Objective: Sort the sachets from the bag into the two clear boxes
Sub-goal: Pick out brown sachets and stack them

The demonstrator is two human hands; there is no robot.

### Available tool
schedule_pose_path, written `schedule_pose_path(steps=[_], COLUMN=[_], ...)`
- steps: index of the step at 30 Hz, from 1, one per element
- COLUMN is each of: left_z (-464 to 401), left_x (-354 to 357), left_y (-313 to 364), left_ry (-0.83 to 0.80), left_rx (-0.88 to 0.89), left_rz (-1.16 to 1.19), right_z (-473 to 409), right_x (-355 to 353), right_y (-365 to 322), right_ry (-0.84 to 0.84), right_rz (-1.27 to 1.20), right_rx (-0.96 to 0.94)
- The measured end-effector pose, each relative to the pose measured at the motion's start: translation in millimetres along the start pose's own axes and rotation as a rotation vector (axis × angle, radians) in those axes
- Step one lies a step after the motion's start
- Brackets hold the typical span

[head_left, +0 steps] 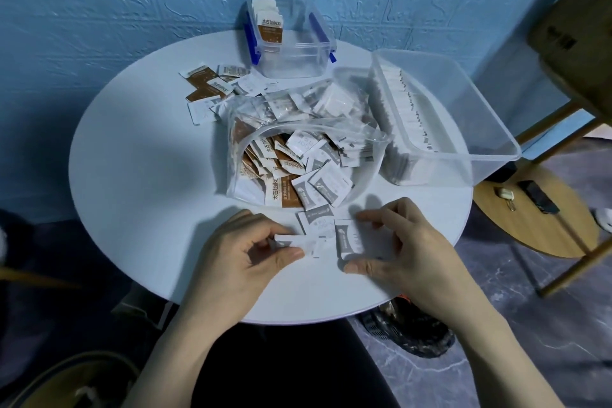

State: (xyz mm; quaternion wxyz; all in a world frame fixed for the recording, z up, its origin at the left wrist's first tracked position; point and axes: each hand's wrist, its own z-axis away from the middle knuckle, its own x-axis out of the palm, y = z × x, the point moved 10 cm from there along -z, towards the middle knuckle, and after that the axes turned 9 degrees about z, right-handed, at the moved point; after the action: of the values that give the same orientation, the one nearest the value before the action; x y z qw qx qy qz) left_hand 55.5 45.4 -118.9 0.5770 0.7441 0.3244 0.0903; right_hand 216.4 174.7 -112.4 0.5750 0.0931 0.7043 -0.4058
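The left hand point(245, 252) pinched a small white sachet point(291, 242) between thumb and fingers at the near edge of the bench point(132, 175). The right hand point(397, 242), fingers spread, framed a grey sachet point(347, 238) lying upright between them, its long axis running near to far. The bag point(298, 156) lay just beyond.

Hands point(328, 248) on sachets point(347, 238)
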Motion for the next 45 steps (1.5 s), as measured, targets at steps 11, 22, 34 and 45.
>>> schedule_pose_path(steps=[11,22,34,45], left_z=[-0.5,0.4,3.7,3.2], left_x=[0.3,0.6,-2.0,-3.2], left_y=[1.0,-2.8,-13.0,-9.3], left_ry=[-0.010,-0.015,0.045,0.052], left_rx=[0.000,-0.023,-0.116,-0.100], left_rz=[-0.028,-0.007,0.071,0.070], right_z=[1.0,-4.6,-16.1,-8.0], right_x=[-2.7,-17.7,-4.5,18.6], right_y=[-6.6,-4.2,4.1,-38.7], right_ry=[0.020,0.240,0.171,0.068], right_rz=[0.090,0.021,-0.756,-0.588], right_rx=[-0.059,-0.128,0.058,-0.124])
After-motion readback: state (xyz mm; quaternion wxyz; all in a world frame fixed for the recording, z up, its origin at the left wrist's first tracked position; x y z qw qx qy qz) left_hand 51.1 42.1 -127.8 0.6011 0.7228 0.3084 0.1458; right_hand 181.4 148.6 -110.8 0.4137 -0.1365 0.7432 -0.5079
